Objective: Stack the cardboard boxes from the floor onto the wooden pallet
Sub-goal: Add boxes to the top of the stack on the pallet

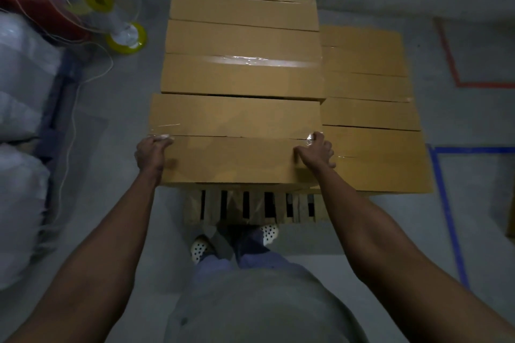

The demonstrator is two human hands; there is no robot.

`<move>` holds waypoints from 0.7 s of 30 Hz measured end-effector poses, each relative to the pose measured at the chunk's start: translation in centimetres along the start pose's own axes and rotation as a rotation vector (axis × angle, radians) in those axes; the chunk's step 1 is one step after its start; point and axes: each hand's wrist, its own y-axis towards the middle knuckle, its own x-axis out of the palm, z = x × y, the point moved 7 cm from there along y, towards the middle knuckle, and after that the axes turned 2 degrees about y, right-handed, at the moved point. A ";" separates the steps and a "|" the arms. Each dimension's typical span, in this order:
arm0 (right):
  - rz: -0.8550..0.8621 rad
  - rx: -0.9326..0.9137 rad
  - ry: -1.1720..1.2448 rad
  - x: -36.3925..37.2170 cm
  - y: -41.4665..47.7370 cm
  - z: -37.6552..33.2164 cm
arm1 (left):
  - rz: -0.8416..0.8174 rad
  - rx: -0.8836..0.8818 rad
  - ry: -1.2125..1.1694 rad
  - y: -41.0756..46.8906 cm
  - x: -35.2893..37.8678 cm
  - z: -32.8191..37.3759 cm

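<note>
We've got both hands, left (152, 149) and right (316, 152), clamped on the near box (234, 139) ends, squaring it at the pallet's (250, 210) six o'clock edge.

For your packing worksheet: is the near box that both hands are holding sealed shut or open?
Shut. The near box has flaps that meet flat along a centre seam with clear tape at both ends, where the left hand and right hand grip.

Boxes (239, 108) hide most of the pallet (250, 207) (only slat ends show).
</note>
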 end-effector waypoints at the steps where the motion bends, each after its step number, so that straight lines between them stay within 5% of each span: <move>1: 0.001 0.004 0.009 -0.3 0.1 0.3 | -0.020 0.015 -0.013 -0.3 0.4 0.9; 21: 0.006 0.056 0.015 -0.3 -0.4 -0.1 | -0.048 0.085 0.033 -0.4 0.6 1.5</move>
